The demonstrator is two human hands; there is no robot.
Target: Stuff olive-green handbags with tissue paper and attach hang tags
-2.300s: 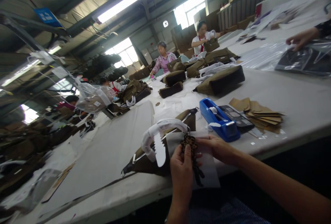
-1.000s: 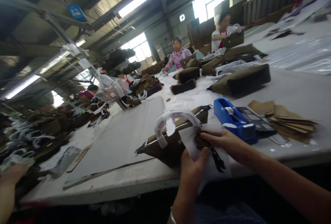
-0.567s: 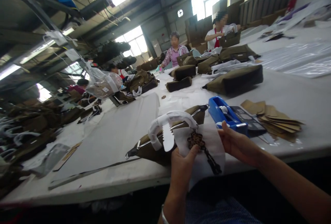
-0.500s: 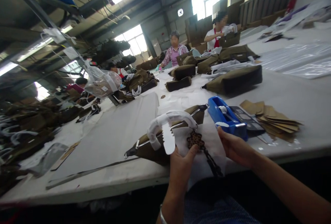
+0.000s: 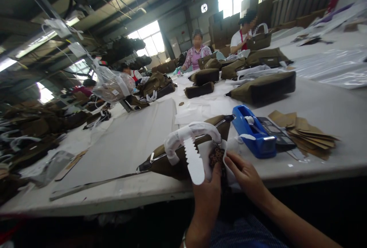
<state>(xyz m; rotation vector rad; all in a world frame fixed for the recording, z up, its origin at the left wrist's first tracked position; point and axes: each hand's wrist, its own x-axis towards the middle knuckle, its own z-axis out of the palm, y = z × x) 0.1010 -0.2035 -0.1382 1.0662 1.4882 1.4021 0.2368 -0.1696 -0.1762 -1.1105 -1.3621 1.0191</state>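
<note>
An olive bag [image 5: 172, 164] with a zipper lies near the table's front edge, its handle [image 5: 197, 128] wrapped in white. A white toothed strip [image 5: 193, 160] hangs from the handle. My left hand [image 5: 208, 192] grips the brown flower-shaped charm [image 5: 216, 157] with its thumb on top, over a thin white sheet [image 5: 204, 149]. Closed on the sheet's right edge, my right hand [image 5: 243, 169] folds it beside the charm. The dark chain below the charm is mostly hidden. Another white strip [image 5: 247, 136] sticks out from the blue tape dispenser [image 5: 254, 133].
Brown paper pieces [image 5: 306, 131] and a dark flat box [image 5: 276, 133] lie right of the dispenser. More olive bags [image 5: 262, 87] are farther back on the white table [image 5: 129, 137]. Several people sit or stand beyond. A metal post with a plastic bag [image 5: 113, 87] rises at left.
My right hand has moved left toward the charm, bringing the sheet's edge in around it. The chain is now largely covered. The camera view has shifted slightly.
</note>
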